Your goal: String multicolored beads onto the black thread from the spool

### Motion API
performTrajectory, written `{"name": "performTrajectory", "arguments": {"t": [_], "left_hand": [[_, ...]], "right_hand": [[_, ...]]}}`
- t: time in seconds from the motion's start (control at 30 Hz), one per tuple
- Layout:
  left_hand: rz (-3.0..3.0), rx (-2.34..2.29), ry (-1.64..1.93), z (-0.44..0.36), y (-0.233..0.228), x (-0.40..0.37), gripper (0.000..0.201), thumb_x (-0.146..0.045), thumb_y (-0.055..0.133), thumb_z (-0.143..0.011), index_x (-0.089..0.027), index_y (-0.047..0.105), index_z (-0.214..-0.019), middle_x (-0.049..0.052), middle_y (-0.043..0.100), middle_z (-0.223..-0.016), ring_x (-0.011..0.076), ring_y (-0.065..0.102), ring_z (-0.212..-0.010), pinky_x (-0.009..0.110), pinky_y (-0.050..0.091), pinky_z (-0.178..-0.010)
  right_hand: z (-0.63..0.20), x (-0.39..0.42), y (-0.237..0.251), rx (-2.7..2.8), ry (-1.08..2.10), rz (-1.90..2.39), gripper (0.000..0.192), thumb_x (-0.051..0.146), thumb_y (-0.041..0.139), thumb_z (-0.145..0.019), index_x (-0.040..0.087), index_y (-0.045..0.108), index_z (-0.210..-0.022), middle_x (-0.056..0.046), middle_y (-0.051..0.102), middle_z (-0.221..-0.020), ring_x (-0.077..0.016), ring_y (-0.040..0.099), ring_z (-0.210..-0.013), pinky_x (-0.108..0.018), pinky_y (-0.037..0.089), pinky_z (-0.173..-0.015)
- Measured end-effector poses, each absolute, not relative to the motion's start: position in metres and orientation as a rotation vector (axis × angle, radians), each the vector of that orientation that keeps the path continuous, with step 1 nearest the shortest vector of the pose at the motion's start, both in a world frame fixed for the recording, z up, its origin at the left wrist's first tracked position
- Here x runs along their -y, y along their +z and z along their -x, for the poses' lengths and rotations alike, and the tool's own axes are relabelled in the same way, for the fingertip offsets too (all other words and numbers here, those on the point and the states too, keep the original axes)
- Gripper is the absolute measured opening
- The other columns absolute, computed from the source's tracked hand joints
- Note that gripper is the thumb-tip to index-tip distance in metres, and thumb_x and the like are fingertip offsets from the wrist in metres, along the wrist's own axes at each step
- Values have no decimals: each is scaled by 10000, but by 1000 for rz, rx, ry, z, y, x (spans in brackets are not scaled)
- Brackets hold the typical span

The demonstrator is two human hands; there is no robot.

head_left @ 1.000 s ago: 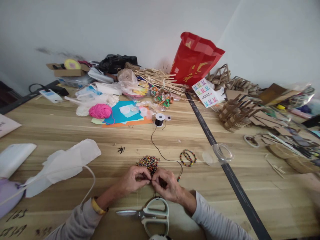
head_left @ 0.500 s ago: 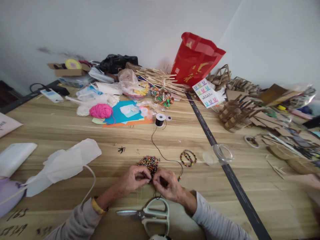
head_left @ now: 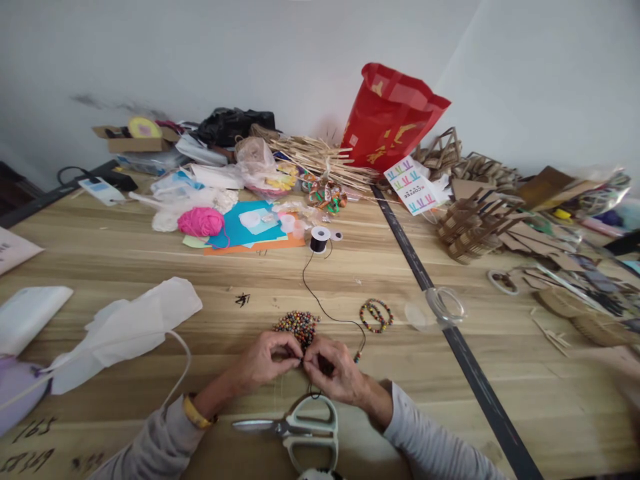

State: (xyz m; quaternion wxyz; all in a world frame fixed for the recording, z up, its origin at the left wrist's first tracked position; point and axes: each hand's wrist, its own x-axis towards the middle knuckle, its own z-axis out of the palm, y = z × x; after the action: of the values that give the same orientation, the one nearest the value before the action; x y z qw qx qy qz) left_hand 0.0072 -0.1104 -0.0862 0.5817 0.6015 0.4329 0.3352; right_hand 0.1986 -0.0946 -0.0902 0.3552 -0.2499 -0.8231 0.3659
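My left hand (head_left: 264, 363) and my right hand (head_left: 334, 372) meet fingertip to fingertip just in front of a pile of small multicoloured beads (head_left: 296, 325). Both pinch at a thin black cord (head_left: 325, 312) that runs back across the wooden table (head_left: 150, 260) to a black spool (head_left: 319, 239). A few beads hang on the cord beside my right hand. Whether a bead sits between my left fingertips is too small to tell. Two finished bead bracelets (head_left: 376, 315) lie to the right of the pile.
Pale-handled scissors (head_left: 300, 430) lie right below my hands. White cloth bag (head_left: 125, 330) at left, clear plastic cup on its side (head_left: 440, 307) at right. Pink yarn (head_left: 201, 222), coloured paper, red bag (head_left: 390, 120) and cardboard pieces (head_left: 475, 227) crowd the back and right.
Almost nothing: my fingers shift slightly at the cord, and the view wobbles a little. Everything on the table stays put.
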Motion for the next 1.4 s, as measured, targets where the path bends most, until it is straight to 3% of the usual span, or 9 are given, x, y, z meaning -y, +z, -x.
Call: {"name": "performTrajectory", "arguments": {"t": [1.4], "left_hand": [[-1399, -1063, 798, -7, -86, 111, 103, -203, 633, -673, -106, 633, -708, 60, 655, -748, 155, 617, -715, 253, 511, -705]], "right_hand": [[-200, 95, -90, 2105, 960, 679, 79, 167, 497, -827, 165, 545, -764, 7, 503, -616, -94, 443, -547, -192, 351, -517]]}}
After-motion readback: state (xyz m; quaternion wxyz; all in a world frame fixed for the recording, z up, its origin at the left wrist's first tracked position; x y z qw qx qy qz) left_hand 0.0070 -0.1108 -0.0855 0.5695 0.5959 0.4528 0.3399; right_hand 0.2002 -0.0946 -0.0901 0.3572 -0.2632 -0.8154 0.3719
